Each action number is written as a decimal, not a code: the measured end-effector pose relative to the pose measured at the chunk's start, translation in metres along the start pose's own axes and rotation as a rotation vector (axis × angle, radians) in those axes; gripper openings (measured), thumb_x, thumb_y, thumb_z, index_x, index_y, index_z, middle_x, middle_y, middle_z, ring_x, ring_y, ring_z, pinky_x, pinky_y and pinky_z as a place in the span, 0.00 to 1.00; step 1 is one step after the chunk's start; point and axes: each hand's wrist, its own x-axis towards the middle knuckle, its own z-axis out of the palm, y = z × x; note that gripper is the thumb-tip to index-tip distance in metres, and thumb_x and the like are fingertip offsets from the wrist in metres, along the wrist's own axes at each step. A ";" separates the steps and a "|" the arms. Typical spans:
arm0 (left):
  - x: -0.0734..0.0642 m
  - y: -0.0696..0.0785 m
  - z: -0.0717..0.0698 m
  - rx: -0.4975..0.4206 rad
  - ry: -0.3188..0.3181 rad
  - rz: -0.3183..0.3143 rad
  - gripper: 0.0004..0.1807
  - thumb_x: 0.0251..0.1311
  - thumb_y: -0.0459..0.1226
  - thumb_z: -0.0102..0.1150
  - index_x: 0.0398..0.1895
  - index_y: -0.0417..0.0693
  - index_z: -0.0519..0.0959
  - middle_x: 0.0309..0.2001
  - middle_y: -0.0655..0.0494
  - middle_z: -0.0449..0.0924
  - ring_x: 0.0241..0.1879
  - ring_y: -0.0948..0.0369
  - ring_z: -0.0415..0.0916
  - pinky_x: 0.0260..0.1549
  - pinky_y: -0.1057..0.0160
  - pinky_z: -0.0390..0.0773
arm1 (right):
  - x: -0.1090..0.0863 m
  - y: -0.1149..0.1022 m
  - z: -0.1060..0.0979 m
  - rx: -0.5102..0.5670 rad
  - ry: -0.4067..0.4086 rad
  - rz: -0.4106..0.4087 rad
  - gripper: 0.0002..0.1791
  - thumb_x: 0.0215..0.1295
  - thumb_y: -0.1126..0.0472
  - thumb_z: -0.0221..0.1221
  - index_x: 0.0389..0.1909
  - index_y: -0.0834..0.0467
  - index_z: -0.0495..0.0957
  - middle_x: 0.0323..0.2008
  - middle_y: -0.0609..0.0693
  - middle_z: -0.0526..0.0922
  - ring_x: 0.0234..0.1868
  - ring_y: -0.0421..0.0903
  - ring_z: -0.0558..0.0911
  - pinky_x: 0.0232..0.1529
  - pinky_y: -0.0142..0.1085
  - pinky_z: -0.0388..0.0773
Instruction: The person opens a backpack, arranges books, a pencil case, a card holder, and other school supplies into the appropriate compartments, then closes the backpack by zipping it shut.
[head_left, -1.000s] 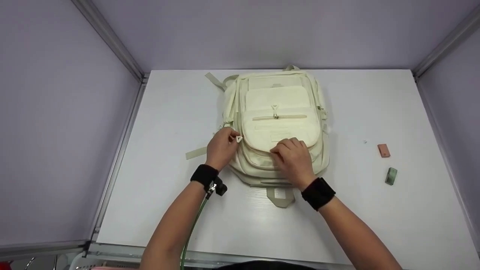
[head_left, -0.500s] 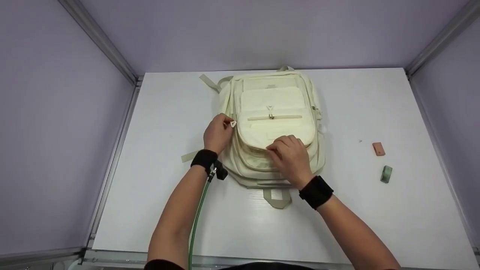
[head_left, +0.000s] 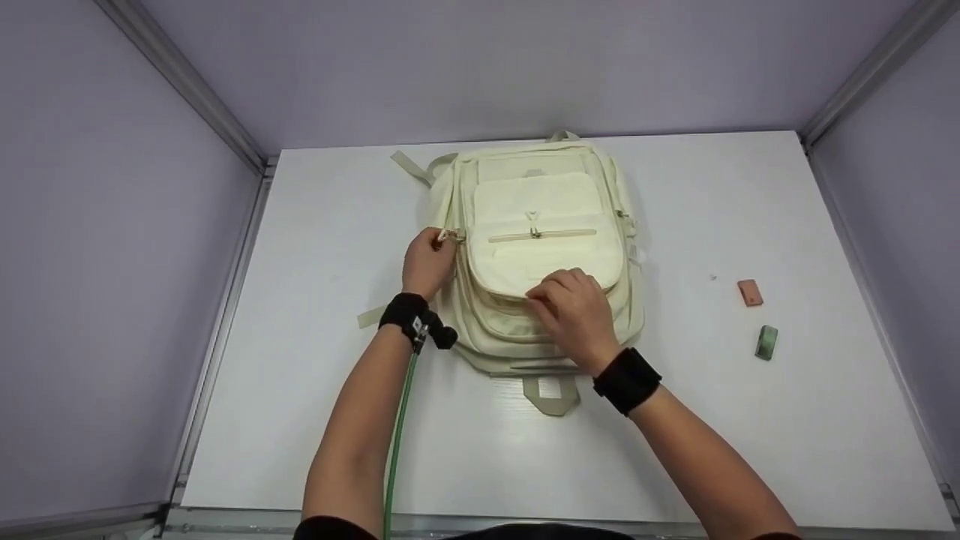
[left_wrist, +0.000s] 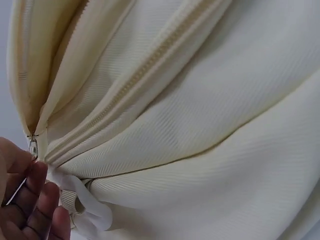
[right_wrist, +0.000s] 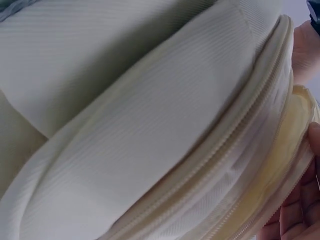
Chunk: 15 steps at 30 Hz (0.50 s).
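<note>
A cream backpack (head_left: 517, 262) lies on its back on the white table. Along the left side of its front pocket, my left hand (head_left: 427, 266) pinches a zipper pull; the metal slider (left_wrist: 33, 146) shows just beyond the thumb and forefinger. Above that slider the pocket gapes, baring its yellowish lining (left_wrist: 42, 65). My right hand (head_left: 581, 315) pinches the lower edge of the front pocket, thumb against curled fingers. In the right wrist view, those fingers (right_wrist: 295, 210) hold the zippered edge beside the open pocket (right_wrist: 280, 170).
To the right on the table (head_left: 712, 435) lie a small orange-pink block (head_left: 750, 292) and a green one (head_left: 766, 343). A grey loop strap (head_left: 551, 397) sticks out below the backpack, and loose straps (head_left: 409, 166) spread to the left. Panels (head_left: 525, 67) enclose the table.
My left hand has moved up along the backpack's left side with the zipper pull. My right hand has stayed at the pocket's lower edge. The head view has shifted slightly.
</note>
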 end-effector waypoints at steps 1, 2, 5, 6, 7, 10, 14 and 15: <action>-0.001 -0.002 -0.001 -0.039 0.008 -0.012 0.14 0.75 0.43 0.53 0.53 0.47 0.82 0.41 0.52 0.79 0.35 0.58 0.73 0.36 0.60 0.73 | 0.000 0.000 0.000 0.001 0.000 0.001 0.04 0.67 0.59 0.69 0.37 0.55 0.86 0.36 0.48 0.82 0.38 0.50 0.79 0.37 0.43 0.73; -0.002 -0.003 -0.002 -0.068 0.016 -0.021 0.14 0.76 0.43 0.53 0.53 0.46 0.82 0.41 0.51 0.79 0.35 0.58 0.73 0.35 0.60 0.73 | 0.000 0.000 0.000 0.000 0.000 0.002 0.04 0.67 0.58 0.69 0.37 0.55 0.86 0.36 0.48 0.81 0.38 0.50 0.79 0.37 0.43 0.73; -0.004 -0.007 -0.003 -0.098 0.016 -0.051 0.15 0.76 0.43 0.53 0.54 0.44 0.81 0.45 0.50 0.80 0.40 0.57 0.76 0.39 0.60 0.75 | 0.000 -0.001 0.001 -0.003 -0.004 0.008 0.04 0.67 0.58 0.69 0.37 0.54 0.86 0.36 0.48 0.82 0.38 0.50 0.79 0.37 0.43 0.73; -0.005 -0.007 -0.003 -0.084 0.013 -0.057 0.15 0.76 0.43 0.53 0.55 0.44 0.81 0.46 0.50 0.80 0.42 0.56 0.76 0.40 0.59 0.75 | 0.000 -0.001 0.001 -0.004 -0.005 0.009 0.04 0.67 0.58 0.69 0.37 0.54 0.86 0.36 0.48 0.82 0.38 0.50 0.79 0.37 0.43 0.73; -0.006 -0.008 -0.004 -0.055 0.011 -0.053 0.16 0.76 0.43 0.53 0.57 0.44 0.80 0.48 0.50 0.80 0.44 0.56 0.77 0.43 0.58 0.76 | 0.000 -0.001 0.001 -0.005 -0.007 0.010 0.04 0.67 0.58 0.69 0.37 0.54 0.86 0.36 0.48 0.82 0.38 0.50 0.79 0.37 0.43 0.73; -0.011 -0.005 -0.003 0.071 0.003 0.047 0.19 0.76 0.43 0.52 0.63 0.44 0.77 0.56 0.50 0.78 0.55 0.55 0.75 0.53 0.56 0.75 | 0.000 0.000 0.001 -0.004 -0.008 0.009 0.04 0.67 0.58 0.69 0.38 0.54 0.86 0.36 0.48 0.82 0.39 0.50 0.79 0.38 0.43 0.73; -0.030 0.009 -0.003 0.245 -0.033 0.394 0.22 0.75 0.43 0.52 0.68 0.46 0.76 0.65 0.49 0.74 0.66 0.53 0.69 0.63 0.55 0.69 | 0.001 -0.001 0.000 -0.010 0.004 -0.007 0.04 0.67 0.59 0.69 0.38 0.54 0.87 0.36 0.49 0.82 0.39 0.50 0.79 0.38 0.44 0.74; -0.037 0.014 -0.003 0.297 -0.067 0.504 0.23 0.75 0.44 0.53 0.68 0.46 0.76 0.66 0.50 0.74 0.67 0.53 0.68 0.65 0.54 0.68 | 0.002 -0.001 -0.001 -0.015 0.007 -0.010 0.04 0.67 0.59 0.69 0.38 0.55 0.87 0.36 0.49 0.82 0.39 0.51 0.79 0.38 0.44 0.74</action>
